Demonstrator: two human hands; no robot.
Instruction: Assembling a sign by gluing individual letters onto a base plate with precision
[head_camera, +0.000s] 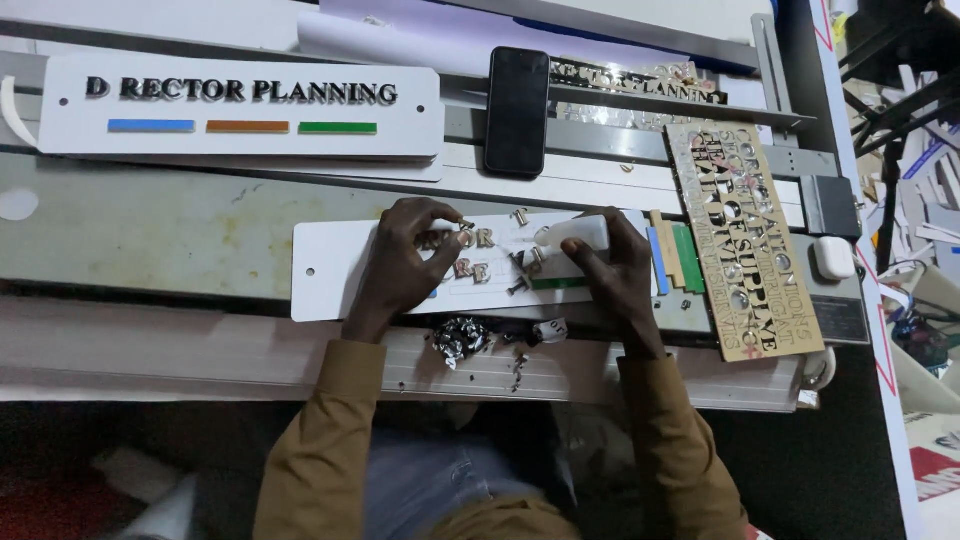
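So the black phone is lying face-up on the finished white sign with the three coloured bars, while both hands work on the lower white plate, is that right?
Not quite. In the head view the black phone lies on the grey metal rails just right of the finished white sign, not on it. The rest holds: the left hand and right hand both work on the lower white plate, among small metallic letters.

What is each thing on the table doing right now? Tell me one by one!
left hand: pinching a small letter
right hand: gripping a white glue bottle, tilted sideways
white sign plate: flat, partly lettered
phone: screen dark
finished sign: one letter missing
wooden letter sheet: partly cut out
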